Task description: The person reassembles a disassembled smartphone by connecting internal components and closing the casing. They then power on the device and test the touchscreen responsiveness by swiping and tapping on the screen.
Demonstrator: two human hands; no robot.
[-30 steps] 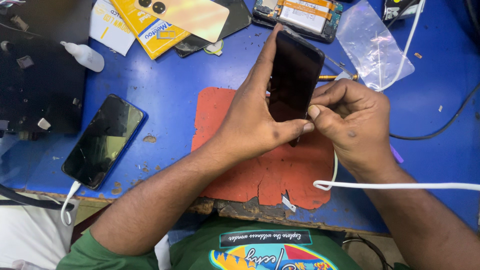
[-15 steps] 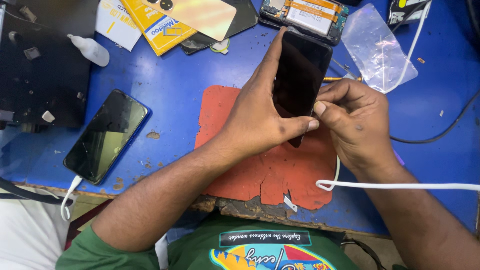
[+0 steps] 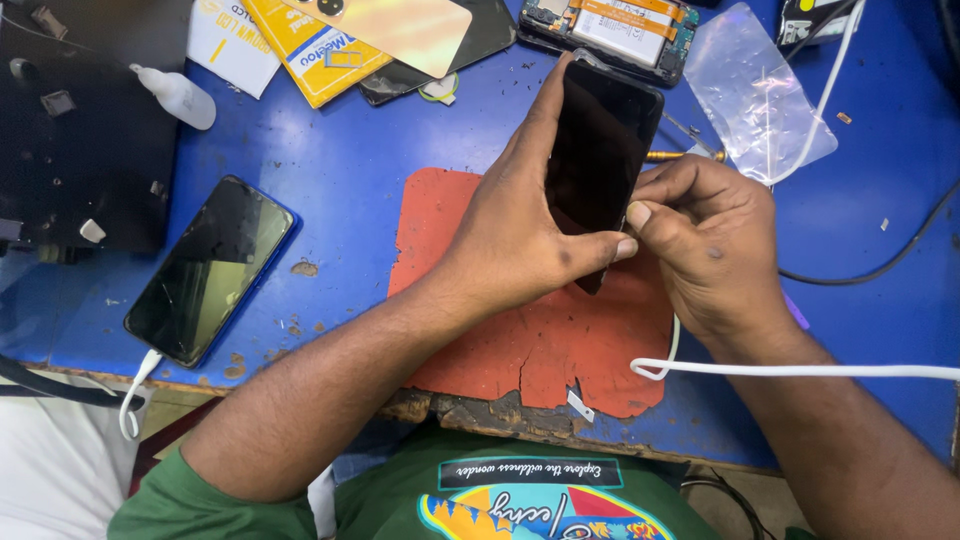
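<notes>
Left hand: the left hand [image 3: 510, 235] gripped a dark phone screen panel [image 3: 598, 150], index finger stretched up along its left edge and thumb pressed under its lower corner.
Right hand: the right hand [image 3: 705, 240] was closed in a pinch at the panel's lower right edge, its thumb tip touching the left thumb; what it pinched could not be told.
Panel: held tilted above the torn red work mat [image 3: 520, 340], which lay beneath both hands.
Beyond the fingertips: an opened phone body [image 3: 610, 25] with its battery showing.
Beside the right hand: a clear plastic bag [image 3: 765, 95], contents not discernible.
Under the right wrist: a white cable [image 3: 800, 371].
Left of the left forearm: a black smartphone [image 3: 210, 268], plugged in, well apart.
</notes>
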